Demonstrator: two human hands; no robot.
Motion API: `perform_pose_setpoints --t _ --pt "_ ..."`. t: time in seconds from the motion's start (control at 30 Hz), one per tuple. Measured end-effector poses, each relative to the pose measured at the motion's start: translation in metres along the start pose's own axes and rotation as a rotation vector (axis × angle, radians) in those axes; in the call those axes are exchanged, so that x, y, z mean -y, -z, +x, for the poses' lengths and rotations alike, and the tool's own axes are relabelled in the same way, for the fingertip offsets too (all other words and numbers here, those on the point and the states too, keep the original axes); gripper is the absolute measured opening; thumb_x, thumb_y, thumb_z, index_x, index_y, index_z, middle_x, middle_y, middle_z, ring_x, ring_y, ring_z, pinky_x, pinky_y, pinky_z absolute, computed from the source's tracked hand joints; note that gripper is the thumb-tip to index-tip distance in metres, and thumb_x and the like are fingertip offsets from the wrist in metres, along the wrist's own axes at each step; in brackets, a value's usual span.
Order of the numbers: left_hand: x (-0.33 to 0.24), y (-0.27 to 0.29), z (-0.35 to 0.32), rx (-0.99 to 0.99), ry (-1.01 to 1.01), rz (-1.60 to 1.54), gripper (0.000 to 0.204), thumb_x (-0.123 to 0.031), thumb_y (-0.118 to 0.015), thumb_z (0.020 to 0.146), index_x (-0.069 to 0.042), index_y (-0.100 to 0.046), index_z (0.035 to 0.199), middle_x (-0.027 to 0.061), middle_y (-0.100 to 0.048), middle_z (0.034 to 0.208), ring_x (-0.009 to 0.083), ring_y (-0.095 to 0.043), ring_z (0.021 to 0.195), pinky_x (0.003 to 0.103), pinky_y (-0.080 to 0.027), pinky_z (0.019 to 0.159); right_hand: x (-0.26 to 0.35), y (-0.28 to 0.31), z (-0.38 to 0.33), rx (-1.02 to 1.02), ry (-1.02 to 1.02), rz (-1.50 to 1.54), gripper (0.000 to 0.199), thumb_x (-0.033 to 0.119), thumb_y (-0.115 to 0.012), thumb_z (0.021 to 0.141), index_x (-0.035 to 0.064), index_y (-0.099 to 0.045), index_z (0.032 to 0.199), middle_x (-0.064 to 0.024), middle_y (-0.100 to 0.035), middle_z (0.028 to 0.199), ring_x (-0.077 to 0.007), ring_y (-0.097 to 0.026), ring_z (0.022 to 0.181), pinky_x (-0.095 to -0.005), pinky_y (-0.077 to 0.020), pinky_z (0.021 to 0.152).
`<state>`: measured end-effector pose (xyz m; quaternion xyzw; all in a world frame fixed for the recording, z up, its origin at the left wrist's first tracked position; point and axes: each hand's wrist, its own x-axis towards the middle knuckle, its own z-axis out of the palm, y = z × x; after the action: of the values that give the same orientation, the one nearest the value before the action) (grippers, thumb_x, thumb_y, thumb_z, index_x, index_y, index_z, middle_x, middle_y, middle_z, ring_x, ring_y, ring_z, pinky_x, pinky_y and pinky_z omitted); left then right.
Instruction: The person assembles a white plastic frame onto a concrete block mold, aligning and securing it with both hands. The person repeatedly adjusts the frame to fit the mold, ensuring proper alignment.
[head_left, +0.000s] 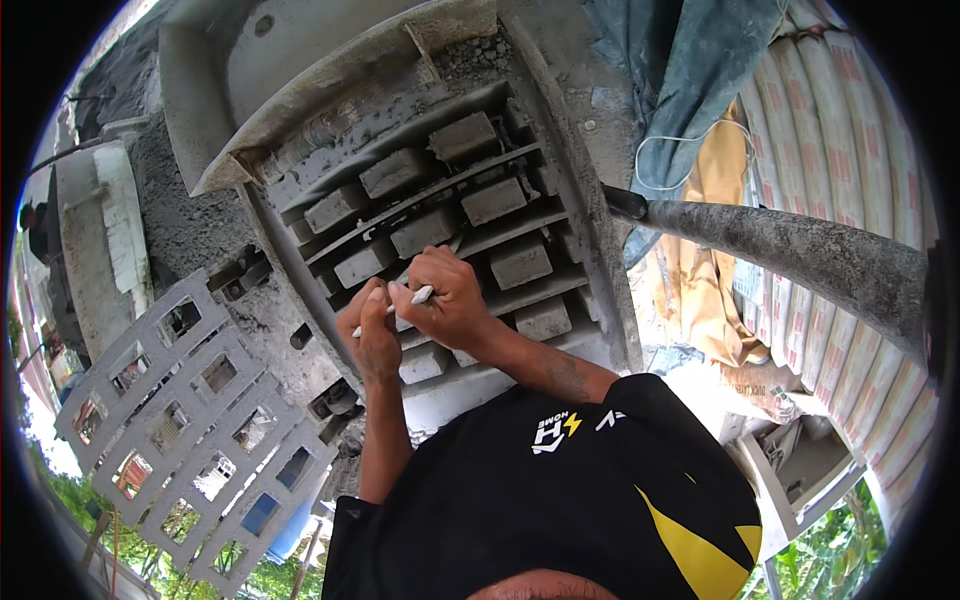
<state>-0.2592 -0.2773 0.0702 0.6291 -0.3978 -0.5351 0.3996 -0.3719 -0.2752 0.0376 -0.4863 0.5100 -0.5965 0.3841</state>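
Note:
Below me is a grey metal block mould [590, 215] with rows of raised rectangular cores [425, 232] and dividing plates between them. My left hand [372, 325] and my right hand [440, 290] are close together over its near left part. Both are closed around a thin whitish rod [423, 295], whose pale ends stick out beside the fingers. The rod's middle is hidden by my hands. Under my wrists, the nearest cores are partly covered.
A grey perforated block panel [215, 375] stands at the left. A thick grey pipe [780, 250] reaches in from the right, before stacked bags [850, 130]. A blue-grey cloth [665, 90] hangs at the upper right. Gravelly mix [475, 58] lies at the mould's far end.

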Motion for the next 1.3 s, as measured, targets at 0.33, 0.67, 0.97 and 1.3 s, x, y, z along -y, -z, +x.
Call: perform_pose_setpoints --t 0.33,0.67,0.97,1.3 --pt "-0.004 0.012 0.006 0.094 -0.018 -0.098 0.027 -0.012 -0.052 0.086 -0.002 -0.045 0.062 -0.0062 -0.037 0.061 0.0035 -0.034 0.057 0.021 -0.022 0.049 0.012 -0.002 0.005 -0.026 -0.016 -0.03 0.03 0.012 -0.063 0.076 0.0042 -0.041 0.057 -0.0072 -0.04 0.054 -0.0229 -0.039 0.052 -0.0358 -0.0315 0.052" --pt "-0.004 0.015 0.012 0.116 -0.258 0.193 0.023 -0.01 -0.053 0.081 0.005 -0.048 0.064 -0.0016 -0.037 0.057 0.0052 -0.033 0.055 0.024 -0.022 0.048 0.022 -0.001 0.01 0.094 -0.025 -0.069 0.033 0.023 -0.064 0.078 0.0029 -0.046 0.058 -0.0106 -0.047 0.057 -0.0293 -0.047 0.055 -0.0397 -0.0358 0.054" --pt "-0.001 0.006 0.009 0.058 -0.502 0.069 0.023 -0.01 -0.053 0.078 0.002 -0.042 0.061 -0.0003 -0.039 0.057 0.006 -0.034 0.056 0.024 -0.027 0.05 0.019 -0.002 0.013 0.026 0.08 -0.046 0.029 0.012 -0.062 0.078 0.0042 -0.043 0.057 -0.0066 -0.041 0.054 -0.0228 -0.039 0.051 -0.0349 -0.0317 0.051" --pt "0.013 0.012 0.005 0.106 -0.597 0.417 0.008 0.0 -0.062 0.078 0.001 -0.053 0.078 0.0108 -0.062 0.071 0.0206 -0.058 0.056 0.031 -0.043 0.049 0.011 0.004 0.004 0.044 0.031 0.012 0.027 0.008 -0.062 0.076 0.0041 -0.043 0.058 -0.0058 -0.041 0.054 -0.0213 -0.038 0.052 -0.0339 -0.0329 0.053"
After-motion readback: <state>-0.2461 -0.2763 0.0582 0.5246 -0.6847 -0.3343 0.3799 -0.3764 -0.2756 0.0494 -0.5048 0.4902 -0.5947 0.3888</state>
